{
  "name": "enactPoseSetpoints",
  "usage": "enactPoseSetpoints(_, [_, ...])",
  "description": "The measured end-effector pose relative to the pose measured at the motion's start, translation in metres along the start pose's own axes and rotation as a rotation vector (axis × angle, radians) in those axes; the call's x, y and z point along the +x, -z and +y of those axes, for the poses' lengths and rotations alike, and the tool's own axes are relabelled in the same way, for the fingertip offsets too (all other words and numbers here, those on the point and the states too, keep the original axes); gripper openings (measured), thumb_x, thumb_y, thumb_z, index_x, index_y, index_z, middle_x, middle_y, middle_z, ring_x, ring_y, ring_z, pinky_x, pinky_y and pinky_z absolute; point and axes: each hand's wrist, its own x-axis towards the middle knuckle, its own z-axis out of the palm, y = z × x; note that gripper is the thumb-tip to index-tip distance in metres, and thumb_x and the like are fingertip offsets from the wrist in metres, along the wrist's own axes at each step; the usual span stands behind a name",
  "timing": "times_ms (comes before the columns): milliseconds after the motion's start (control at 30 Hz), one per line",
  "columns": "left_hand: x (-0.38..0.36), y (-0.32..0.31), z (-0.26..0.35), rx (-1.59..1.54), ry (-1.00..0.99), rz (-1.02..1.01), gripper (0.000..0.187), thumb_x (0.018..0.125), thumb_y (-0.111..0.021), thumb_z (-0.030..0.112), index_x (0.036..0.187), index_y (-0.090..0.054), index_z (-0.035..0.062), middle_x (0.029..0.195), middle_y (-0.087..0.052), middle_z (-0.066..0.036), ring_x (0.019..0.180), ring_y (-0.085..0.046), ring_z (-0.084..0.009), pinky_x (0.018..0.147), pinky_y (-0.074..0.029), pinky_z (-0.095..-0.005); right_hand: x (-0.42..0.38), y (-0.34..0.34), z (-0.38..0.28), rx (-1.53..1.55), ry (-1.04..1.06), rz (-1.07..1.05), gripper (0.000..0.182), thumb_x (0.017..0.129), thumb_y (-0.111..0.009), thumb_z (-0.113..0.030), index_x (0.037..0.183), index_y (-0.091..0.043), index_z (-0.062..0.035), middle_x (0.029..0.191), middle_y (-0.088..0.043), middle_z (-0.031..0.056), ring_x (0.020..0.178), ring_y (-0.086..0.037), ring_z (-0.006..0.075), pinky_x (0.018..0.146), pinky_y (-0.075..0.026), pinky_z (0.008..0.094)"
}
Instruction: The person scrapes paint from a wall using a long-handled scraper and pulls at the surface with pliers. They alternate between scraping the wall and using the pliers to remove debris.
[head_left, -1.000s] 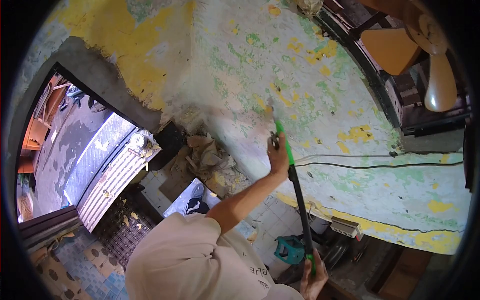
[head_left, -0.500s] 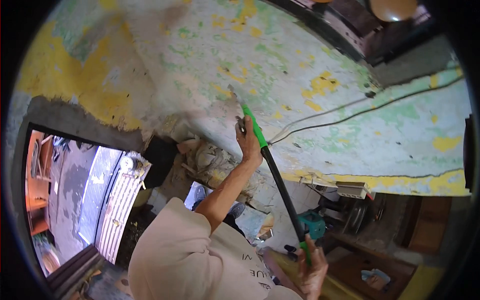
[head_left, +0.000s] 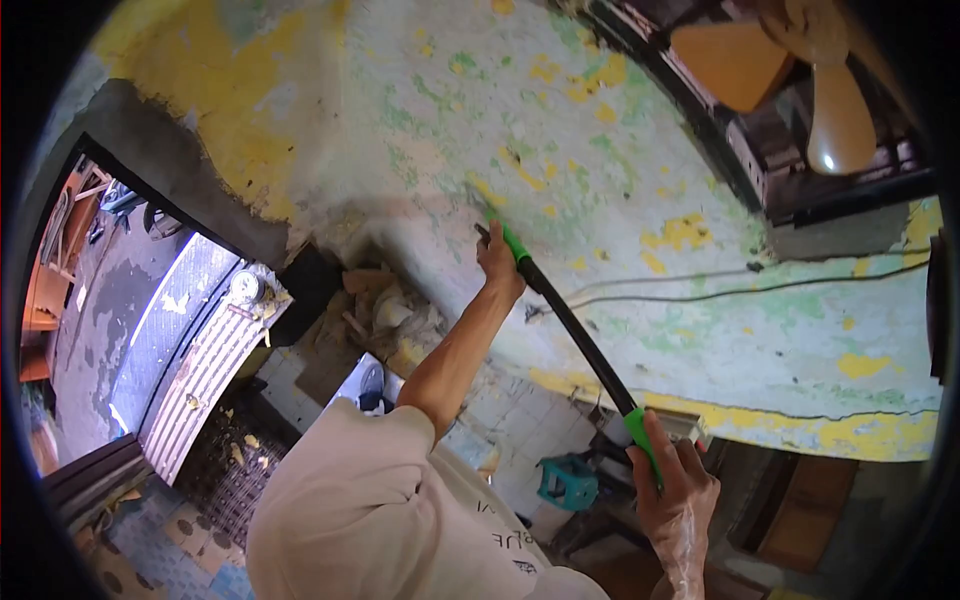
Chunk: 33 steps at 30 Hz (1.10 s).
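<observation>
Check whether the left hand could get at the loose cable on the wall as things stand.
Probably yes: the left hand grips the scraper just left of the cable, with bare wall between; it would have to let go first.

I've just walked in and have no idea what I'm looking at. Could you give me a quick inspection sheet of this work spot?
Surface: wall with patchy, peeling yellow and green paint over pale plaster.
Job's things: long scraper with black shaft and green grips, its blade end against the wall.
Clutter: rubble pile at the wall's foot; teal stool on the tiled floor.
Hands: left hand grips the scraper near the blade; right hand grips the lower green end.
Cables: two wires run along the wall, past the shaft.
Surroundings: open doorway to a street; ceiling fan overhead.
</observation>
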Motion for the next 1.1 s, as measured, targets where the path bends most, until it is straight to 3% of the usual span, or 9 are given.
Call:
enactPoseSetpoints(100, [-0.037, -0.041, 0.026, 0.032, 0.100, -0.005, 0.051, 0.104, -0.068, 0.048, 0.129, -0.049, 0.0084, 0.102, -0.059, -0.007, 0.079, -0.061, -0.0197, 0.063, -0.054, -0.0351, 0.007, 0.036, -0.016, 0.006, 0.063, 0.138, 0.043, 0.084, -0.087, -0.005, 0.125, -0.078, -0.0090, 0.084, -0.072, 0.0121, 0.073, -0.070, 0.0258, 0.065, -0.054, 0.0392])
enactPoseSetpoints(167, [-0.060, -0.064, 0.026, 0.007, 0.103, -0.011, 0.053, 0.104, -0.068, 0.048, 0.129, -0.048, 0.0068, 0.104, -0.060, -0.007, 0.084, -0.061, -0.0195, 0.067, -0.054, -0.0360, 0.009, 0.088, -0.029, -0.093, 0.169, 0.081, 0.034, 0.102, -0.071, -0.005, 0.136, -0.075, -0.0098, 0.117, -0.077, 0.0122, 0.072, -0.066, 0.0226, 0.063, -0.054, 0.0334])
enactPoseSetpoints(267, [-0.023, -0.069, 0.019, -0.065, 0.003, 0.082, 0.053, 0.104, -0.068, 0.046, 0.132, -0.049, 0.0058, 0.113, -0.060, -0.010, 0.093, -0.062, -0.0234, 0.074, -0.056, -0.0430, 0.044, 0.066, -0.028, -0.094, 0.220, 0.159, 0.041, 0.084, -0.087, -0.008, 0.123, -0.078, -0.0048, 0.076, -0.067, 0.0147, 0.060, -0.065, 0.0277, 0.054, -0.051, 0.0403])
enactPoseSetpoints(500, [0.043, -0.018, 0.027, -0.111, 0.076, -0.136, 0.053, 0.103, -0.068, 0.050, 0.129, -0.050, 0.0068, 0.114, -0.060, -0.010, 0.093, -0.062, -0.0215, 0.073, -0.057, -0.0462, 0.049, 0.035, -0.061, -0.043, 0.008, 0.106, 0.033, 0.087, -0.084, -0.012, 0.119, -0.079, -0.0159, 0.083, -0.069, 0.0127, 0.066, -0.067, 0.0360, 0.060, -0.053, 0.0447])
enactPoseSetpoints(633, [-0.018, -0.045, 0.026, -0.009, 0.145, -0.012, 0.055, 0.101, -0.072, 0.052, 0.125, -0.051, 0.0076, 0.112, -0.060, -0.006, 0.097, -0.060, -0.0182, 0.077, -0.053, -0.0378, 0.033, 0.074, -0.070, -0.307, 0.406, 0.145, 0.034, 0.100, -0.074, -0.005, 0.132, -0.077, -0.0133, 0.107, -0.079, 0.0130, 0.070, -0.067, 0.0222, 0.063, -0.055, 0.0326])
enactPoseSetpoints(700, [0.007, -0.045, 0.022, -0.074, -0.003, 0.130, 0.063, 0.093, -0.079, 0.048, 0.131, -0.050, 0.0058, 0.121, -0.062, -0.011, 0.104, -0.063, -0.0255, 0.082, -0.053, -0.0414, 0.054, 0.043, -0.064, -0.128, 0.138, 0.261, 0.027, 0.090, -0.081, -0.015, 0.117, -0.080, -0.0171, 0.084, -0.071, 0.0119, 0.066, -0.068, 0.0369, 0.058, -0.053, 0.0454])
enactPoseSetpoints(733, [0.045, -0.004, 0.009, 0.693, -0.590, 0.036, 0.069, 0.088, -0.082, 0.045, 0.134, -0.050, 0.0056, 0.123, -0.064, -0.014, 0.107, -0.065, -0.0309, 0.085, -0.053, -0.0453, 0.071, 0.021, -0.056, -0.043, 0.123, 0.196, 0.028, 0.092, -0.079, -0.017, 0.120, -0.078, -0.0178, 0.085, -0.072, 0.0119, 0.066, -0.069, 0.0372, 0.057, -0.053, 0.0463])
enactPoseSetpoints(833, [0.105, 0.047, 0.040, 0.234, -0.015, 0.069, 0.057, 0.096, -0.076, 0.042, 0.131, -0.055, 0.0028, 0.118, -0.067, -0.013, 0.103, -0.068, -0.0291, 0.081, -0.057, -0.0464, 0.078, -0.086, -0.026, 0.135, 0.151, -0.012, 0.035, 0.098, -0.073, -0.027, 0.132, -0.071, -0.0192, 0.089, -0.073, 0.0135, 0.069, -0.070, 0.0399, 0.058, -0.055, 0.0492])
enactPoseSetpoints(1100, [0.014, 0.139, 0.042, 0.522, -0.021, 0.104, 0.050, 0.104, -0.069, 0.051, 0.120, -0.068, 0.0039, 0.098, -0.066, -0.003, 0.084, -0.062, -0.0165, 0.073, -0.053, -0.0366, -0.100, -0.185, 0.014, 0.429, -0.243, -0.240, 0.038, 0.102, -0.070, -0.029, 0.135, -0.065, -0.0114, 0.100, -0.075, 0.0192, 0.087, -0.072, 0.0446, 0.069, -0.057, 0.0501])
